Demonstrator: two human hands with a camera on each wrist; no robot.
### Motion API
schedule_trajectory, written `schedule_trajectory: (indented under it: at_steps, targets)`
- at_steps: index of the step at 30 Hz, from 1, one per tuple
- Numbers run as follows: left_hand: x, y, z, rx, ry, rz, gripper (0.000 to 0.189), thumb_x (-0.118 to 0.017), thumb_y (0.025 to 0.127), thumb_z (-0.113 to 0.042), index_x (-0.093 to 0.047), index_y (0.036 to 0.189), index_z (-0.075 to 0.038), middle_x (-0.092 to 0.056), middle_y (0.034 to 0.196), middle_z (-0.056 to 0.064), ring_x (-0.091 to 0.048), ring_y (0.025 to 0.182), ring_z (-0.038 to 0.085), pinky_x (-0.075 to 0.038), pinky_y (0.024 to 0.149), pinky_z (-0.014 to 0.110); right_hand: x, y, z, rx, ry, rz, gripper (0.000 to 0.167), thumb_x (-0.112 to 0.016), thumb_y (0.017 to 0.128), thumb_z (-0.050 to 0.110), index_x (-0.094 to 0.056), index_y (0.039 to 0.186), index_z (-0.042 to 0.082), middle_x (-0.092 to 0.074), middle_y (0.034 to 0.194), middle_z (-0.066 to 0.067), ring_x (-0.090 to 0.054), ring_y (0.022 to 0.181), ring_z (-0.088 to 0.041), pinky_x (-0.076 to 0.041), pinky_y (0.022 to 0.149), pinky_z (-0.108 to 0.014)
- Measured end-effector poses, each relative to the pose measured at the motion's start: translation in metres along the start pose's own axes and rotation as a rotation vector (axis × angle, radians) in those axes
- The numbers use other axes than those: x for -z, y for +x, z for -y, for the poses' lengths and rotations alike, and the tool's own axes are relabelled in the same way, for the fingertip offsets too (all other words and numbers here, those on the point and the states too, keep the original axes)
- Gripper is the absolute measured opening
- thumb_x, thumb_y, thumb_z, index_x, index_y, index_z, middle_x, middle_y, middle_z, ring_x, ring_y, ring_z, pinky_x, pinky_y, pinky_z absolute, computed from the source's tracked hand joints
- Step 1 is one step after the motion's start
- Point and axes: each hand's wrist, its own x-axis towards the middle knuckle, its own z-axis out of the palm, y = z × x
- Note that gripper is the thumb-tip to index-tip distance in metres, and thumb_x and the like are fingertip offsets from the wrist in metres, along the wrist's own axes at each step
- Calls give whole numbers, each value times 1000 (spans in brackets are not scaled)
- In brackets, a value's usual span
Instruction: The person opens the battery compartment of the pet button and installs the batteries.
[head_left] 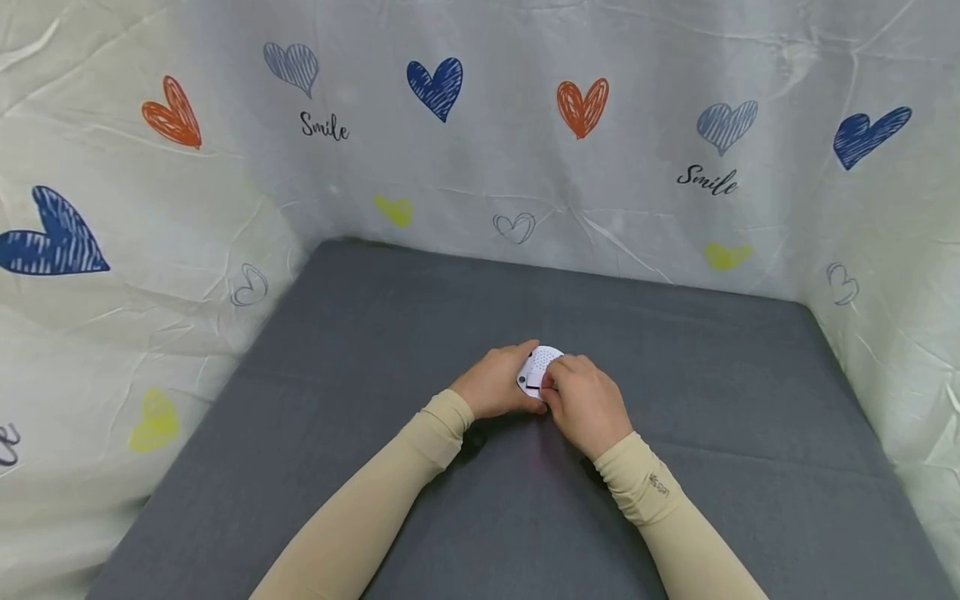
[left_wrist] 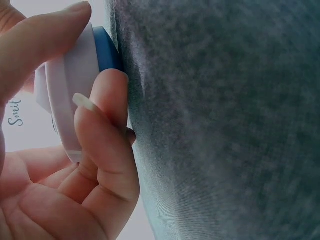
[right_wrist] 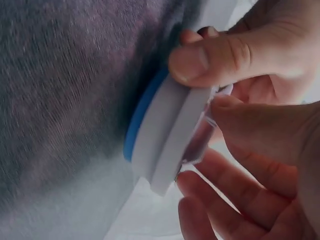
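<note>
A round white plastic device (head_left: 546, 358) with rows of small holes in its upper face is held low over the table. Its underside carries a blue part (right_wrist: 146, 112), also visible in the left wrist view. My left hand (head_left: 497, 383) grips the device by its rim from the left. From the right, my right hand (head_left: 588, 402) pinches a small flap-like cover (right_wrist: 200, 142) standing out from the holed face. Beside these fingertips the head view shows a dark slot. The fingers hide much of the cover.
A dark grey cloth covers the table (head_left: 390, 304). Behind it and at both sides hangs a white curtain (head_left: 495, 167) printed with hearts and the word Smile. Beige sleeves (head_left: 360, 508) cover both forearms.
</note>
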Motion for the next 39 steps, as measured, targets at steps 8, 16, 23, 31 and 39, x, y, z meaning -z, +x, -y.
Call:
schedule_trajectory:
  at_steps: [8,16,23,31,39]
  targets:
    - [0,0,-1,8,19,5,104,-94,83,-33,-39,166,-1,-62,154,19,-66,126,25,-54,108,42,-1,0,-4,-23,41,2,14,-88,89,7,-75,89,10,-74,109,-6,-67,96,-26,-59,78,-42]
    - [0,2,-2,29,40,13,107,-96,83,-36,-37,167,-3,-59,157,18,-64,133,27,-53,112,44,4,2,-13,-98,89,-28,12,-85,93,11,-74,91,10,-73,123,-13,-67,102,-32,-57,80,-46]
    - [0,0,-2,30,31,15,106,-95,84,-35,-37,167,-3,-58,159,19,-63,137,28,-51,115,45,0,2,-15,-159,174,12,16,-87,91,10,-72,89,12,-72,132,-16,-71,98,-30,-56,78,-44]
    - [-3,-4,-3,21,27,23,109,-97,83,-32,-35,166,2,-58,158,21,-65,133,28,-53,111,44,-5,0,-15,-220,258,9,20,-89,88,8,-70,87,12,-72,132,-14,-72,117,-34,-58,92,-46]
    - [-2,4,-4,13,56,1,108,-97,83,-34,-38,166,0,-59,157,20,-66,132,29,-54,111,44,-4,3,-23,-200,228,19,18,-86,93,13,-70,97,10,-71,129,-14,-70,102,-30,-57,85,-44]
